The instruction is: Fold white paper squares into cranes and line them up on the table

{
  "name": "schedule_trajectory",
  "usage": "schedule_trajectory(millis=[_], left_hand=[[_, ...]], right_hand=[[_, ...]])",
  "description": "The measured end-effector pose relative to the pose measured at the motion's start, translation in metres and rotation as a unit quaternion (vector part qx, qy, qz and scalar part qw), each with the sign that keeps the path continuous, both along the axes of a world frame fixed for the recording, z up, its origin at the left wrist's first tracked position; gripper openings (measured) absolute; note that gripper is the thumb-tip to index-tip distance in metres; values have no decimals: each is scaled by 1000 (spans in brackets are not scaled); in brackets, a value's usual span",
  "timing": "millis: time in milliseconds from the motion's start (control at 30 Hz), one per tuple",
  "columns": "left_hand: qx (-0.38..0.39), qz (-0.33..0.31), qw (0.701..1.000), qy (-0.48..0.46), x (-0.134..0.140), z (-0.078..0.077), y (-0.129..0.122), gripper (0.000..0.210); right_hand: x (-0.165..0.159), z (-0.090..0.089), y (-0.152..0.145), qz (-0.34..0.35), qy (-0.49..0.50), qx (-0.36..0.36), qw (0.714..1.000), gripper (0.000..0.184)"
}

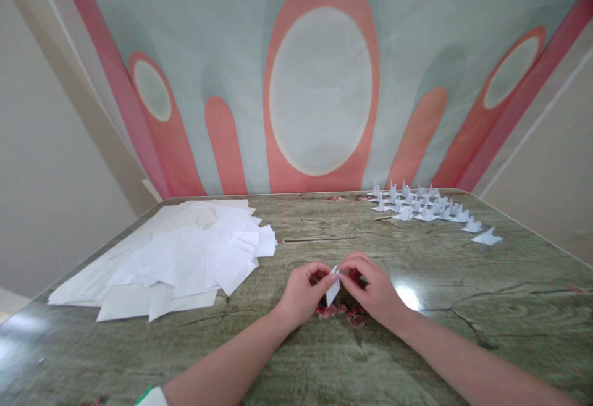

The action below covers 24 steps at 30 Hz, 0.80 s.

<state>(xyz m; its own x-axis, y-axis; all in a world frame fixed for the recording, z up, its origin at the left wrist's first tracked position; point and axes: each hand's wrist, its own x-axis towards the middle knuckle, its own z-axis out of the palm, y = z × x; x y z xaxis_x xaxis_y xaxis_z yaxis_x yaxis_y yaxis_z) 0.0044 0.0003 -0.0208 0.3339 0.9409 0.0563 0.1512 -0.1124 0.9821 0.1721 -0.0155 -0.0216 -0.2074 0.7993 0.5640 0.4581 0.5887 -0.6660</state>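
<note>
A small piece of folded white paper (332,292) is held up just above the middle of the table, narrow and pointed at its lower end. My left hand (303,288) pinches its upper left side between thumb and fingers. From the other side, my right hand (370,285) pinches the top right edge with thumb and forefinger. Both hands almost meet at the paper's upper tip, and the fingertips cover part of the folds there.
Loose white paper sheets (180,264) lie in a spread heap on the left of the wood-grain table (296,369). At the back right stand several folded white paper cranes (426,211) in rows. A printed backdrop (241,35) rises behind the table's far edge.
</note>
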Motion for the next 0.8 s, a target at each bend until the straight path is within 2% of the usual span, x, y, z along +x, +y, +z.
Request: schedule_trajectory(millis=[367, 800], left_hand=[[-12, 34, 999, -4, 3, 5, -3, 19], [1, 37, 999, -6, 3, 3, -3, 17]], right_hand=[[4, -4, 1, -52, -104, 123, 985, 8], [2, -1, -1, -91, -148, 155, 973, 9]])
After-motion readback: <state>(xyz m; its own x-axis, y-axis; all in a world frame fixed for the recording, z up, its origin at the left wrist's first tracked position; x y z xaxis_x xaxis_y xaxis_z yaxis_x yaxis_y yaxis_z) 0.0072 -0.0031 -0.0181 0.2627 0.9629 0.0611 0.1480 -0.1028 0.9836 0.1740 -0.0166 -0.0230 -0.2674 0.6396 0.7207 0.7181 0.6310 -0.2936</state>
